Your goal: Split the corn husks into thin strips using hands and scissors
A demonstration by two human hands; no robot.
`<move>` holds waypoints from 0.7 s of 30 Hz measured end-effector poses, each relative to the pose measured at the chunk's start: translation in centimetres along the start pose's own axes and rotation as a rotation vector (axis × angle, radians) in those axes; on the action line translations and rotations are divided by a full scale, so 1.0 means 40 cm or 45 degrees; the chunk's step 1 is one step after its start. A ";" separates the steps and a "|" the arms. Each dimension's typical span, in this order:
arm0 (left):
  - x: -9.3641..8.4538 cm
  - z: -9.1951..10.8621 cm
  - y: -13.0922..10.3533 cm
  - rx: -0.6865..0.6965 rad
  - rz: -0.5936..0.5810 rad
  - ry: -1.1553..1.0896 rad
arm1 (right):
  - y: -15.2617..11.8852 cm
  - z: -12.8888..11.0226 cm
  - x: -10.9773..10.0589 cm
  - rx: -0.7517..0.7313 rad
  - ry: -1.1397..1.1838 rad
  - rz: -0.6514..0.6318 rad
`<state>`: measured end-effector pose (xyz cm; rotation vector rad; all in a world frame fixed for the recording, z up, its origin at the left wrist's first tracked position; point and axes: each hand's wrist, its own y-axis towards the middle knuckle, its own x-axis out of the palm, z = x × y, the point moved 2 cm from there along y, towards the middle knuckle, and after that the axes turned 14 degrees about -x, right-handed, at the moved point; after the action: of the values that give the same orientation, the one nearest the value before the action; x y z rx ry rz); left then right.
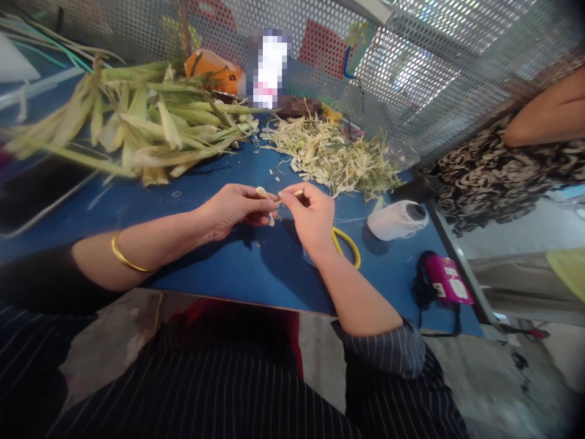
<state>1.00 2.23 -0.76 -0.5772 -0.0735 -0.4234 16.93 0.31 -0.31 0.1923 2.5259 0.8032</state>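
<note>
In front of me, just above the blue table, my left hand (237, 209) is closed in a pinch on a pale corn husk piece (262, 192). One rounded end of it sticks up over the fingers and a frayed end hangs below them. My right hand (313, 210) meets it fingertip to fingertip, pinched on a thin pale stick-like husk strip (297, 193). Whether both hands hold one joined piece is hidden by the fingers. Behind the hands lies a heap of shredded husk strips (333, 152). Whole green corn husks (150, 122) are piled at the left.
A white thread cone (395, 219) and a yellow loop (350, 247) are right of my right hand. Near the right edge sits a pink box (448, 280) with black cable. An orange bag (217, 72) and a perforated metal panel (315, 21) stand behind. Another person's arm (546, 116) shows at right.
</note>
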 end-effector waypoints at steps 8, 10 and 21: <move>0.013 0.002 -0.012 -0.003 -0.048 0.256 | 0.006 -0.015 0.006 -0.145 0.041 -0.280; 0.014 0.001 -0.014 -0.008 -0.101 0.267 | 0.006 -0.015 0.006 -0.143 0.035 -0.230; 0.013 -0.002 -0.013 -0.045 -0.287 0.316 | -0.008 -0.007 0.012 -0.011 0.016 -0.066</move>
<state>1.25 1.61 -0.48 -0.5491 0.1081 -0.7133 16.37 0.04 -0.48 0.1190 2.5277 0.7971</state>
